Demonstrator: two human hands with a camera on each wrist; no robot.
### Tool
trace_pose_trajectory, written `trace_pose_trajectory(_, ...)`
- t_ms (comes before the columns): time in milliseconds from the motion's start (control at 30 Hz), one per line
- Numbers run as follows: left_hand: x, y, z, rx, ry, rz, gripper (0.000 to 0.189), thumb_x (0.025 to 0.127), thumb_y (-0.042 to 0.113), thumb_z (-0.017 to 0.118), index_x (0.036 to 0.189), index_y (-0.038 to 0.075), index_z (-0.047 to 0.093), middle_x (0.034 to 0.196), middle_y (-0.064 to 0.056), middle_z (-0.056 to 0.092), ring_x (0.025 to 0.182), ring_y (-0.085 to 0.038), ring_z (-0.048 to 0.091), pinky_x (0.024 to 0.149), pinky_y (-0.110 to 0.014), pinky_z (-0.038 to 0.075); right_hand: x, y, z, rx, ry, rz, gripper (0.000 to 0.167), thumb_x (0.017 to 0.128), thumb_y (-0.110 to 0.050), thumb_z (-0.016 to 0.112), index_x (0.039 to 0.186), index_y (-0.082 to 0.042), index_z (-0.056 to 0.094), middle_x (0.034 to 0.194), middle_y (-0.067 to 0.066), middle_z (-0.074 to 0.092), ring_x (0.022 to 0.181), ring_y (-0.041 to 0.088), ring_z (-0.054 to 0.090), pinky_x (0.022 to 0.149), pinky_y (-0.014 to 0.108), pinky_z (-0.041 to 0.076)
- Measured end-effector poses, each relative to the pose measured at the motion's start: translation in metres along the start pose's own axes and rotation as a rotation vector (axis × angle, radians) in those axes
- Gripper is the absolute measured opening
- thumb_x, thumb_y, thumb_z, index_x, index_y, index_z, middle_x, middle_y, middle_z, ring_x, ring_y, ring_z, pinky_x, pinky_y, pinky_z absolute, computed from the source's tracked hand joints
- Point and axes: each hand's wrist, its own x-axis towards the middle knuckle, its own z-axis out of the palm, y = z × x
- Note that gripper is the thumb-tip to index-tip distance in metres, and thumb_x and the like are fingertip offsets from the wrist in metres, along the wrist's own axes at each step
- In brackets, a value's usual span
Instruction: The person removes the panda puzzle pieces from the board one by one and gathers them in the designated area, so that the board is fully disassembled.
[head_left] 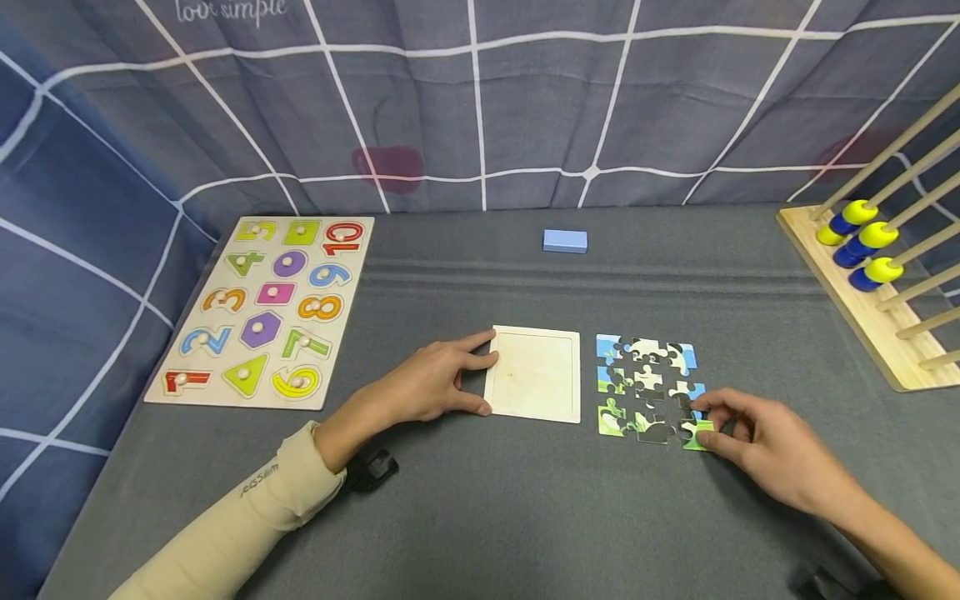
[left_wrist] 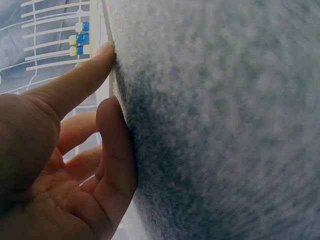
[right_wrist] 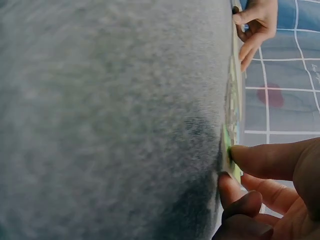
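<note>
At the left edge of a square, shallow wooden puzzle tray [head_left: 534, 373], my left hand [head_left: 420, 382] rests with its thumb near the lower corner and index finger near the upper one. Bare wood shows inside the tray's raised rim. To its right, panda jigsaw pieces [head_left: 647, 382] lie in loose rows with narrow gaps between them. My right hand [head_left: 772, 446] pinches the green lower-right corner piece [head_left: 697, 435] between thumb and fingers. In the right wrist view, that corner piece [right_wrist: 227, 145] shows green beside the thumb, with part of it hidden by the fingertips.
A number and shape peg board [head_left: 258, 312] lies at the left. Behind the tray sits a small blue block [head_left: 566, 242]. A wooden bead frame [head_left: 840, 300] with yellow and blue beads stands at the right. A grid-patterned curtain [head_left: 480, 100] hangs along the back.
</note>
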Motion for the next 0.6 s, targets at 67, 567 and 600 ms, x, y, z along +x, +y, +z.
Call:
trace_pose_trajectory(67, -0.0003, -0.0007, -0.0002, 0.001, 0.003, 0.004, 0.072, 0.079, 0.031, 0.084, 0.140, 0.005, 0.055, 0.157, -0.011, 0.034, 0.056, 0.001, 0.048, 0.062, -0.022, 0.043, -0.0008, 0.0005, 0.0007, -0.027, 0.015, -0.007, 0.026, 0.083, -0.002, 0.077, 0.106, -0.010, 0.069, 0.080, -0.008, 0.058, 0.054, 0.005, 0.044, 0.047, 0.024, 0.035)
trace_pose_trajectory(567, 0.0005, -0.0015, -0.0010, -0.013, -0.019, 0.006, 0.072, 0.080, 0.029, 0.083, 0.141, 0.004, 0.054, 0.157, -0.011, 0.033, 0.056, 0.000, 0.048, 0.064, -0.023, 0.043, -0.0034, -0.0006, 0.0058, -0.126, 0.087, -0.004, 0.031, 0.079, -0.008, 0.082, 0.107, -0.010, 0.069, 0.081, -0.007, 0.054, 0.061, 0.003, 0.045, 0.053, 0.024, 0.033)
trace_pose_trajectory(600, 0.0008, -0.0013, -0.0011, -0.013, -0.021, 0.007, 0.072, 0.080, 0.029, 0.083, 0.141, 0.004, 0.054, 0.157, -0.011, 0.033, 0.056, 0.001, 0.048, 0.064, -0.023, 0.043, -0.0036, -0.0007, 0.0057, -0.129, 0.086, 0.000, 0.031, 0.079, -0.008, 0.082, 0.107, -0.010, 0.069, 0.081, -0.007, 0.054, 0.061, 0.003, 0.045, 0.053, 0.024, 0.033)
